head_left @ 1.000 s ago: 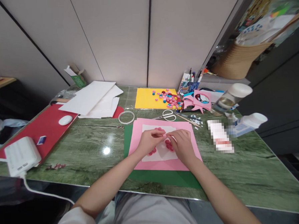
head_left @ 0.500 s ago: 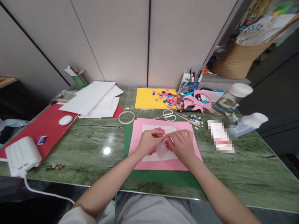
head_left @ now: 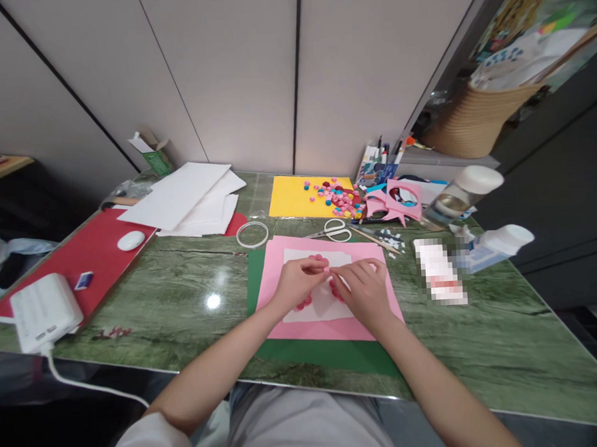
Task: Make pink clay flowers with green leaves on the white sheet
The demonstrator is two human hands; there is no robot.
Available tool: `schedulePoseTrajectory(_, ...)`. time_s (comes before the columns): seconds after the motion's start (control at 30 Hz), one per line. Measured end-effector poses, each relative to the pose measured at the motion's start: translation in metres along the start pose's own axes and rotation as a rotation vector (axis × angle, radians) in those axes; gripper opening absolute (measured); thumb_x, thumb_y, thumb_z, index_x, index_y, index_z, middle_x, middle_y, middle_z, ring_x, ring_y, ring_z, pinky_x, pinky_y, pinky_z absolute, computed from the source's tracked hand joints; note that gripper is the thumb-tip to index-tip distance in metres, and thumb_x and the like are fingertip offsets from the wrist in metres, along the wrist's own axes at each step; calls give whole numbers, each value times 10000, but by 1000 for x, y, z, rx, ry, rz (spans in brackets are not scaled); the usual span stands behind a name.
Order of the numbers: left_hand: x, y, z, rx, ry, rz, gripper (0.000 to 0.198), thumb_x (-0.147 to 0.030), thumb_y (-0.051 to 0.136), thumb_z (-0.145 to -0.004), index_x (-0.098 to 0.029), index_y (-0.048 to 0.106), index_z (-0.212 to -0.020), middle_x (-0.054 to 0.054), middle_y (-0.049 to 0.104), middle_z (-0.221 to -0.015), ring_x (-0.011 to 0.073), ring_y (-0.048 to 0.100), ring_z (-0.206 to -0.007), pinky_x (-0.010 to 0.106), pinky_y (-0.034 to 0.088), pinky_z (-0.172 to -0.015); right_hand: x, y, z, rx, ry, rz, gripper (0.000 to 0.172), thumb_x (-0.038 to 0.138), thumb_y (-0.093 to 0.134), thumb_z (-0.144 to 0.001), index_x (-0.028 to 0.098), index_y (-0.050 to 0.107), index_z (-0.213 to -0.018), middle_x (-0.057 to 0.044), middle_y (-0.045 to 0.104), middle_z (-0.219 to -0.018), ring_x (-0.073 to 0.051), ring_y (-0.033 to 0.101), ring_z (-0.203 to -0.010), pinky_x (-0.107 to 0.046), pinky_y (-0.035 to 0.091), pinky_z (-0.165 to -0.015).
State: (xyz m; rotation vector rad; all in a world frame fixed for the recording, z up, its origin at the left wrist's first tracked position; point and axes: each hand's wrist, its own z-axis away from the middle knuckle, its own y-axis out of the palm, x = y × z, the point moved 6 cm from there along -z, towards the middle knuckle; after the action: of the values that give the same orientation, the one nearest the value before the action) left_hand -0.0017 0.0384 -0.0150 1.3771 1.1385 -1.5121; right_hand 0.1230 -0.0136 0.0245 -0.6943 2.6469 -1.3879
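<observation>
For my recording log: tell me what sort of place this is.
Likely a craft desk in an office or workroom: a pink sheet, a yellow sheet and scissors lie on the green table, near a pen holder.

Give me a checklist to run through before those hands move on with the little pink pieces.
1. The left hand and right hand meet over the white paper: ok.
2. What the fingers pinch: cannot tell.
3. The pink pieces lie on the white paper: ok.
4. The white paper lies on the pink sheet: ok.
5. The scissors lie apart from both hands: ok.
</observation>
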Motion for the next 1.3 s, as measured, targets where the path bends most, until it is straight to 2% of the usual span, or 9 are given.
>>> schedulePoseTrajectory(0.23,-3,1,1,-6,16,-34,284,-320,649,-669,-138,684,-883,98,682,-916,188,634,-834,289,499,-771,-2,2,-1,-2,28,19,103,216,485,-823,198,573,-772,-9,612,-694,-152,505,-740,-348,260,-826)
schedulePoseTrajectory(0.47,-4,2,1,18,-1,-34,279,-337,663,-655,-136,691,-847,96,683,-903,179,637,-794,264,498,-724,-12,8,-2,78,158,-157,99,233,515,-795,194,553,-713,-2,583,-688,-154,512,-737,-346,286,-826)
schedulePoseTrajectory(0.6,-5,3,2,44,-31,17,317,-368,667,-648,-121,685,-846,108,679,-897,181,632,-784,266,495,-706,-18,10,-3,109,246,-323,83,237,530,-772,195,543,-701,-2,576,-684,-162,512,-734,-332,324,-785)
schedulePoseTrajectory(0.8,-1,4,1,47,-103,154,296,-364,706,-596,-145,687,-795,85,677,-829,155,615,-688,259,482,-610,-29,17,-2,204,491,-692,106,252,490,-776,193,541,-704,-4,581,-705,-156,535,-706,-288,392,-694)
schedulePoseTrajectory(0.97,4,6,-2,51,-124,290,284,-320,740,-552,-163,695,-783,70,671,-809,143,601,-677,279,474,-652,-30,27,-1,226,590,-911,146,292,494,-769,178,542,-692,1,562,-672,-140,529,-651,-263,405,-630)
schedulePoseTrajectory(1.07,1,4,-2,60,-124,331,272,-291,733,-570,-160,689,-804,75,668,-848,155,606,-736,291,474,-701,-41,26,-3,171,596,-932,154,308,506,-761,173,546,-698,-4,563,-677,-141,529,-655,-257,407,-615)
schedulePoseTrajectory(1.13,-2,2,-2,64,-116,362,279,-271,730,-581,-152,682,-829,83,666,-883,168,609,-788,302,471,-740,-63,15,-5,48,601,-825,167,323,505,-762,173,558,-712,-12,581,-697,-148,534,-675,-267,409,-639)
schedulePoseTrajectory(1.23,-4,1,-2,61,-126,393,313,-253,739,-570,-139,675,-854,87,668,-876,169,609,-787,306,470,-748,-116,-16,1,-263,638,-419,188,327,472,-789,177,584,-802,-34,611,-790,-165,535,-746,-290,395,-706)
schedulePoseTrajectory(1.3,-4,0,-3,46,-143,405,321,-245,747,-553,-131,675,-844,85,670,-861,157,607,-750,298,472,-725,-149,-24,7,-300,652,-177,195,313,465,-794,168,592,-830,-50,617,-811,-173,527,-758,-299,380,-722)
